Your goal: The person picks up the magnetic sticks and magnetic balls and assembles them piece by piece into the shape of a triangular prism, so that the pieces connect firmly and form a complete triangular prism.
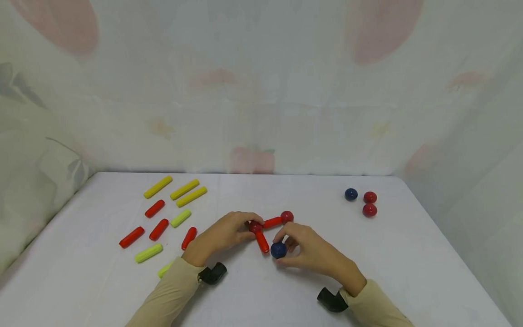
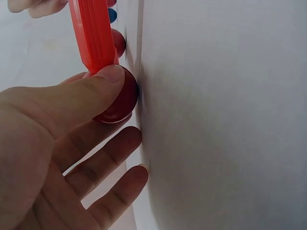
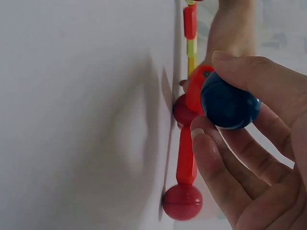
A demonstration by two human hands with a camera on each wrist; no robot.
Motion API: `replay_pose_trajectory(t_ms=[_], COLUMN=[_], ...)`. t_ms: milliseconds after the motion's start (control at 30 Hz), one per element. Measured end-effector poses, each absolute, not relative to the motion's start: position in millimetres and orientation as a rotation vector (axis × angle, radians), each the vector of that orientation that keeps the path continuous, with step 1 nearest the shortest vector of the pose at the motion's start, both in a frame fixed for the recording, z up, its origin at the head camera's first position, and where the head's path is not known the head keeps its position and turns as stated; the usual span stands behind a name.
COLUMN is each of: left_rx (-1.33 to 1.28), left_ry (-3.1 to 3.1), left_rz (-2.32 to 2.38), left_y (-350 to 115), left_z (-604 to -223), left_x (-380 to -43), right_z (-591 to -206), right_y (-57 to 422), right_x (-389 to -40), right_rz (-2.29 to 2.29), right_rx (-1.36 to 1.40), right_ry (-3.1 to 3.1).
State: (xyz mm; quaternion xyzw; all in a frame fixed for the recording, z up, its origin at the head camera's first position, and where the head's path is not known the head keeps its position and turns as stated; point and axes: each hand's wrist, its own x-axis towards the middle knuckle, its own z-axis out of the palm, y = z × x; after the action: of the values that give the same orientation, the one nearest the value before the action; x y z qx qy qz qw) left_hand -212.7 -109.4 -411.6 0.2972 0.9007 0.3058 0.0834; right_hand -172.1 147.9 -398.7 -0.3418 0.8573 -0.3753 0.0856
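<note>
The right hand (image 1: 310, 250) pinches a blue ball (image 1: 278, 250) just beside a red rod's (image 1: 262, 242) free end, at its 3 o'clock; whether they touch I cannot tell. The left hand (image 1: 224, 234) pinches a red ball (image 1: 255, 227) at the rod's 11 o'clock end. The step looks like joining blue ball to rod; that calls for lining them up, then pushing while the left hand braces. On the tabletop (image 1: 408, 263), loose rods (image 1: 158, 230) lie between the left hand's 8 and 11 o'clock, spare balls (image 1: 369, 210) toward the right hand's 2.
</note>
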Motion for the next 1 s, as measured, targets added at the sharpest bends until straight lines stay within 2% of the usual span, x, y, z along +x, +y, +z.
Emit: replay_pose_trajectory(t_ms=[1000], left_rx=[0.873], left_ry=[2.702], left_rz=[0.891], left_y=[-106.4], left_z=[-409.0], left_x=[-210.8], right_z=[-402.6], right_y=[142.2], right_x=[-168.3], right_rz=[-1.084], right_rx=[-0.945], right_ry=[2.602])
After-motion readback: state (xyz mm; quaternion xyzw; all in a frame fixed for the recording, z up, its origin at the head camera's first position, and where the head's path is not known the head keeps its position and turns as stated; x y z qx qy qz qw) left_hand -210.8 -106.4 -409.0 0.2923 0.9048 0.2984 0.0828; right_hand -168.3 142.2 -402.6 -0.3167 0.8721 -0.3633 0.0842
